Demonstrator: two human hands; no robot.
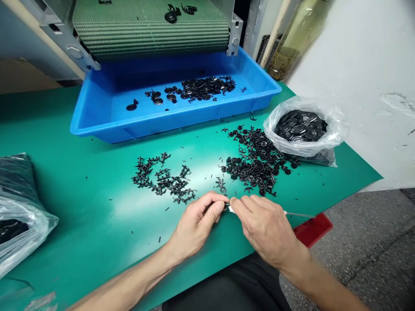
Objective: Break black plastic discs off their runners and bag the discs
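Low over the near part of the green table, my left hand point(196, 222) pinches a small black plastic part point(225, 207) between thumb and fingers; most of it is hidden. My right hand point(267, 226) is closed around a slim tool point(300, 214), its thin rod sticking out to the right and a bit of white showing by the fingertips. The tool's front end meets the black part, though its kind cannot be made out. Just beyond my hands lie a heap of small round black parts point(256, 168) and a looser pile of black branched plastic pieces point(173, 183).
A blue tray point(181, 121) with black discs and bits stands under a green conveyor belt point(152, 34). At right sits a clear bag point(304, 149) of black discs; another bag point(32, 233) is at left. A red bin point(314, 231) shows below the table edge.
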